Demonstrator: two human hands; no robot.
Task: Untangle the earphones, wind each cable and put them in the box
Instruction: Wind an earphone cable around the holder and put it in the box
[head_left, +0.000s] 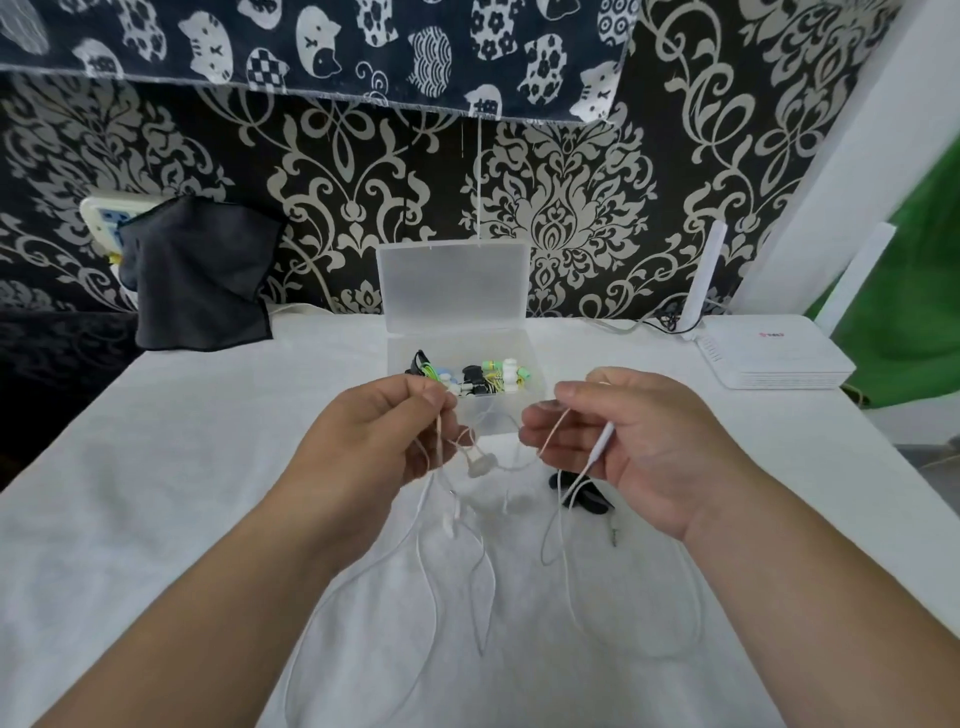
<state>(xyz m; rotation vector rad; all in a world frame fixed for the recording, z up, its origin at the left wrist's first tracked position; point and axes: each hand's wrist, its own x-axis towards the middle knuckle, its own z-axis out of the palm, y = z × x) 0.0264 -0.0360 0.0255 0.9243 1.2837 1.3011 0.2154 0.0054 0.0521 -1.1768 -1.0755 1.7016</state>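
While left hand (379, 431) and right hand (623, 441) pinch white earphone cable (602, 441), coiled earphones (483, 376) inside open box (452, 286).

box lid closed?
No, the lid stands upright behind the open box, and the coloured earphones inside are in plain view.

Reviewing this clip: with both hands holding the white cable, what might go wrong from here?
1. The left hand and right hand pinch the white cable while its loops hang crossed; pulling apart may tighten the tangle.
2. The slack trails beside the black earphones on the table and could snag them.
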